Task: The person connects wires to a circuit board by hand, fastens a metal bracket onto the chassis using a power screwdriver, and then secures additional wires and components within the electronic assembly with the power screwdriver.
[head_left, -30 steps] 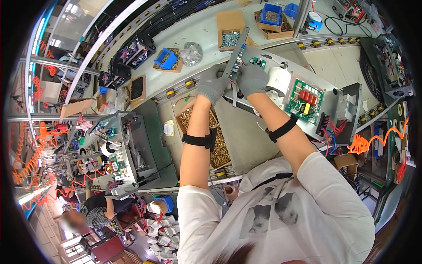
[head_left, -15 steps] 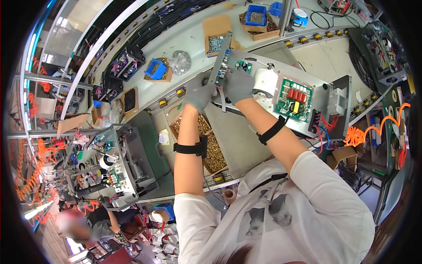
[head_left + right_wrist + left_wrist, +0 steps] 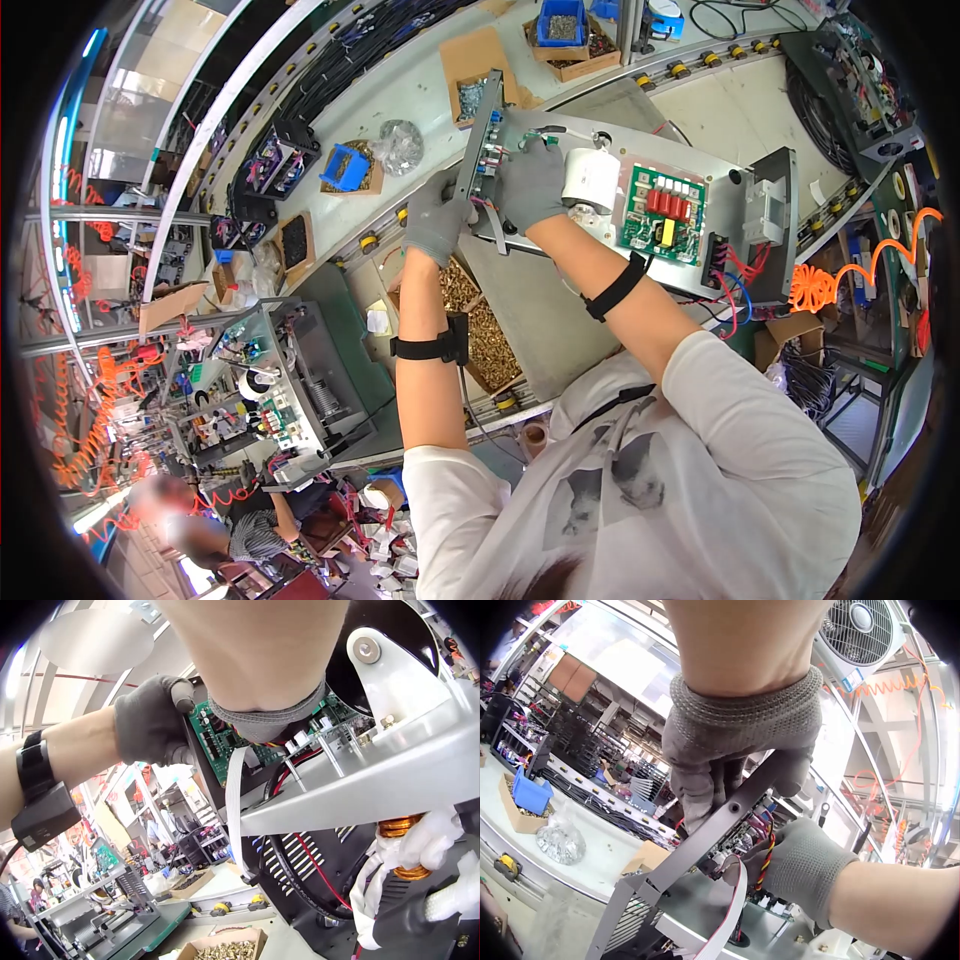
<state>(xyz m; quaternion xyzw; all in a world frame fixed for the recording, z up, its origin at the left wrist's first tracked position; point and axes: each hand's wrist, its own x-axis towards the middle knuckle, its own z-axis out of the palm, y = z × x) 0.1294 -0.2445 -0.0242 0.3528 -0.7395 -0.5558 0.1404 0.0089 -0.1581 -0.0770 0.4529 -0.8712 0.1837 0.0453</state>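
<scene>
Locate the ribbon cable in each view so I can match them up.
Head: ribbon cable just above picture centre, hanging by the panel's near end.
Left wrist: ribbon cable at lower centre, curving down to the bottom edge.
Right wrist: ribbon cable near centre, running down.
Shared landmark: the left hand gripping the panel; left of the cable in head, above it in left wrist, upper left in right wrist.

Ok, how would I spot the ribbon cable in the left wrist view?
Find the grey panel gripped by the left hand, slanting across the picture. The ribbon cable curves down from beside it to the bottom edge. Unlike the twisted red, yellow and black wires nearby, it is flat and pale.
</scene>
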